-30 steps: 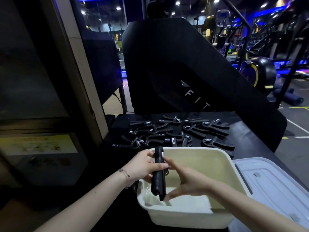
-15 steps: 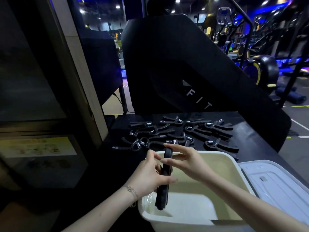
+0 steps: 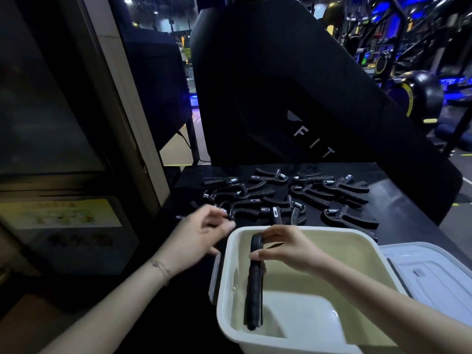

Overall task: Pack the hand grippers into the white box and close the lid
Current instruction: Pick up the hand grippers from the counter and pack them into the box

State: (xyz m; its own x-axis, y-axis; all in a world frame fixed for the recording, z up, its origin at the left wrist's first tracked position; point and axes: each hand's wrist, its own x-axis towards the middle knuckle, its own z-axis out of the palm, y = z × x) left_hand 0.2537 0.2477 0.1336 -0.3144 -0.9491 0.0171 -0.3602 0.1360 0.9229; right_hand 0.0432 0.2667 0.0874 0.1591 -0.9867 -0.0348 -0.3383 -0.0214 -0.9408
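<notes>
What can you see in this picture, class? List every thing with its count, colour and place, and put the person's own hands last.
hand gripper in box: one, black, standing on end against the left inner wall of the box.
loose hand grippers: more than ten, exact count unclear, black with metal springs, spread on the table beyond the box.
white box: one, white, open, at the near edge of the table.
lid: one, white, lying off the box on its right.
table: one, black, under everything.
black panel: one, lettered FIT, behind the table.
gym machines: several, black with yellow and blue, far right.
left hand: blurred, empty, left of the box.
right hand: pinches the top of the gripper in the box.
</notes>
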